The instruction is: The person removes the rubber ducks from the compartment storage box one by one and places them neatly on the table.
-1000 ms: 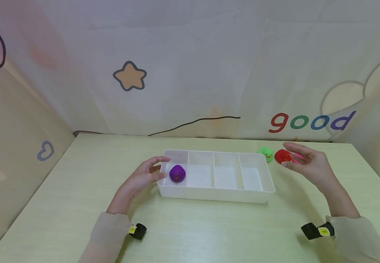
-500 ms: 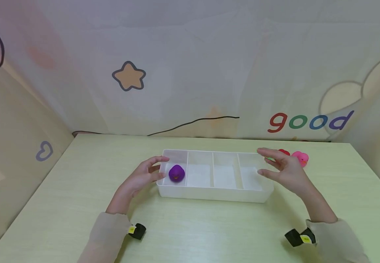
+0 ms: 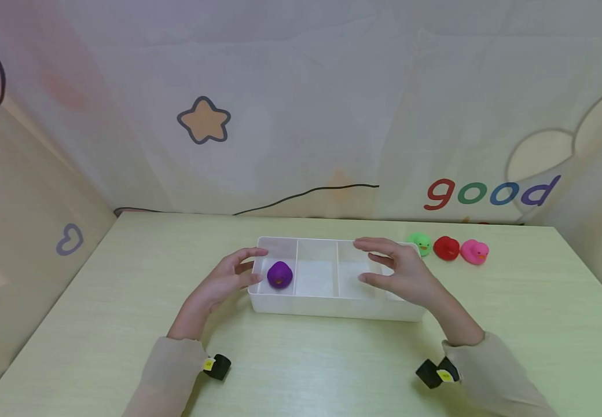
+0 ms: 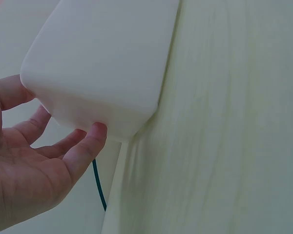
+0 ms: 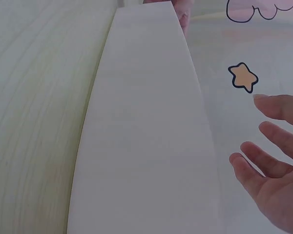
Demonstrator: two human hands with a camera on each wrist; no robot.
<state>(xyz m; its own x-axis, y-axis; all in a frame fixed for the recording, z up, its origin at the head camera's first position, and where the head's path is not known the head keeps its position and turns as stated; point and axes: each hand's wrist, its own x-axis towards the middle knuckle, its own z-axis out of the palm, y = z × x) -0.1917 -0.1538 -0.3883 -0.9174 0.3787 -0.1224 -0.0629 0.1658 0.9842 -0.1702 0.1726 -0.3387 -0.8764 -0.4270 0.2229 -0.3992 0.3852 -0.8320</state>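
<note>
While a printed cloth (image 3: 301, 145) fills the upper part of my head view, a pale table (image 3: 301, 365) spreads out below it. On the table I have a white tray (image 3: 332, 307), four compartments in a row, lying lengthwise across my view. My right hand (image 3: 407, 275) hangs over the tray's right half, thumb and fingers set wide and empty; the right wrist view shows them apart from the tray's wall. My left hand (image 3: 228, 278) holds the tray's left end, fingers bent against it, though how firmly I cannot tell. In the leftmost compartment, near those fingertips, sits the purple duck (image 3: 280, 275). By the tray's far right corner I see the green duck (image 3: 421, 243), then the red duck (image 3: 446, 248) and the pink duck (image 3: 473, 252).
</note>
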